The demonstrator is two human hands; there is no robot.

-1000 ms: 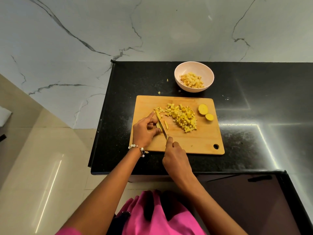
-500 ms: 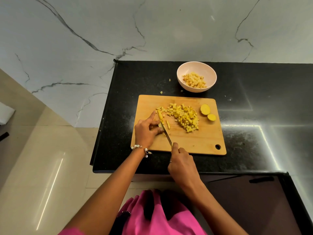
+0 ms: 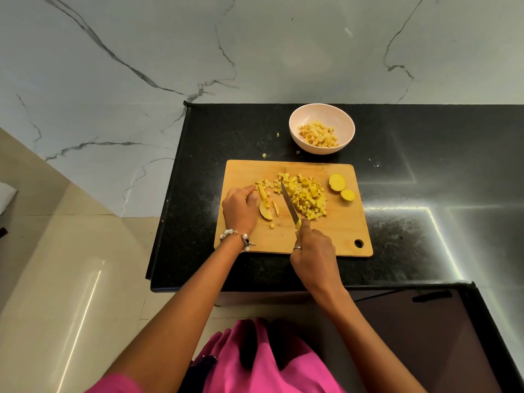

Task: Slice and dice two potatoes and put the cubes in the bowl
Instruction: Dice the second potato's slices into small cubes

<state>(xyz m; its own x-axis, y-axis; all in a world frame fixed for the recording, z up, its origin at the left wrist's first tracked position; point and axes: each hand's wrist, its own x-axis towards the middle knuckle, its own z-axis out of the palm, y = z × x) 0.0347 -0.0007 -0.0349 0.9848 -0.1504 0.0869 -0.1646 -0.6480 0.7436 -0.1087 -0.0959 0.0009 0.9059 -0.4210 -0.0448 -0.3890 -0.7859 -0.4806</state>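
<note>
A wooden cutting board (image 3: 334, 234) lies on the black counter. A heap of yellow potato cubes (image 3: 306, 195) sits at its middle. My right hand (image 3: 313, 251) grips a knife (image 3: 289, 204) whose blade lies against the heap's left side. My left hand (image 3: 239, 208) rests on the board's left part, fingertips touching a potato strip (image 3: 262, 191). A rounded potato slice (image 3: 265, 212) and a thin stick (image 3: 276, 208) lie beside that hand. Two potato end pieces (image 3: 341, 188) sit at the board's right. The pale bowl (image 3: 300, 137) behind the board holds cubes.
Small potato scraps (image 3: 264, 155) lie on the counter (image 3: 198, 194) left of the bowl. The counter's left edge drops to a tiled floor. A marble wall stands behind. A dark cabinet top (image 3: 425, 336) is at the lower right.
The knife moved right, away from my left hand, up to the cube heap. My left hand shifted left, uncovering a rounded slice and a stick.
</note>
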